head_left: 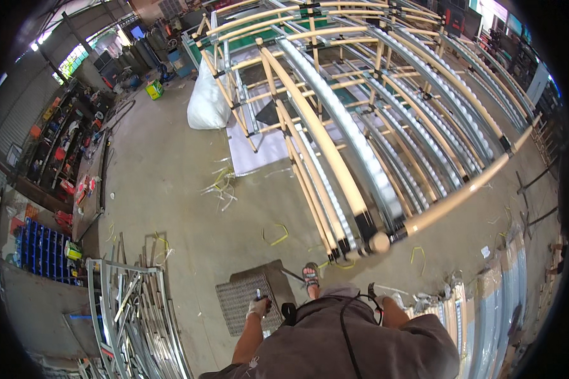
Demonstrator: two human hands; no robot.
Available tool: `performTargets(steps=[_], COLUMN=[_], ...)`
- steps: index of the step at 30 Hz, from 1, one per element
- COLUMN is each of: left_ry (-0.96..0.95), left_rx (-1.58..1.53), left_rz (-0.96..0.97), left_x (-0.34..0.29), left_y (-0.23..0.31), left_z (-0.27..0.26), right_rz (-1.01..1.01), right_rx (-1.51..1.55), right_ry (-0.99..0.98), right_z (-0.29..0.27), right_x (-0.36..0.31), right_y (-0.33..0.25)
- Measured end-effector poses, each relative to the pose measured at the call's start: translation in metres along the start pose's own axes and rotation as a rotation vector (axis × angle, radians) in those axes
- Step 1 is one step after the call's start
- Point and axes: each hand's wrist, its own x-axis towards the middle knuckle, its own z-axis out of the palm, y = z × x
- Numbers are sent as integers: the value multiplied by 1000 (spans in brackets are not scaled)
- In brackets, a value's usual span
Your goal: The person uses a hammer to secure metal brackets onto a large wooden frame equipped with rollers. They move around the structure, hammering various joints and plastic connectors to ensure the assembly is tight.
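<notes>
My left hand (258, 307), in a pale glove, is closed at my left side, over a dark woven mat (237, 302) on the floor. A small whitish-and-dark object (258, 294) sticks up from its fingers, too small to name. My right arm (393, 314) hangs by my right side; its hand is mostly hidden, and a dark curved piece (372, 290) shows beside it. A black cord (348, 331) runs down over my brown shirt. Ahead stands a large rack of beige pipes (335, 158), with black joints and metal roller tracks (376, 170). Neither hand touches it.
A metal frame full of loose rods (139, 316) stands at left, near a blue bin rack (44, 252) and cluttered shelves (54, 148). Wrapped stock (496, 303) lies at right. A white sack (207, 101) rests beside the rack; yellow straps (275, 235) litter the floor.
</notes>
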Motion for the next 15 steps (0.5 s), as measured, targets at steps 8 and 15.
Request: performTargets(steps=[8, 15], left_ry=[292, 307], left_rx=[217, 370], left_rz=[-97, 30], left_x=[38, 143], left_y=[78, 182], left_z=[-61, -83], right_rz=[-183, 30], right_rx=[-303, 102], right_ry=[32, 32], right_z=[17, 35], right_x=[101, 14], right_y=[-23, -96])
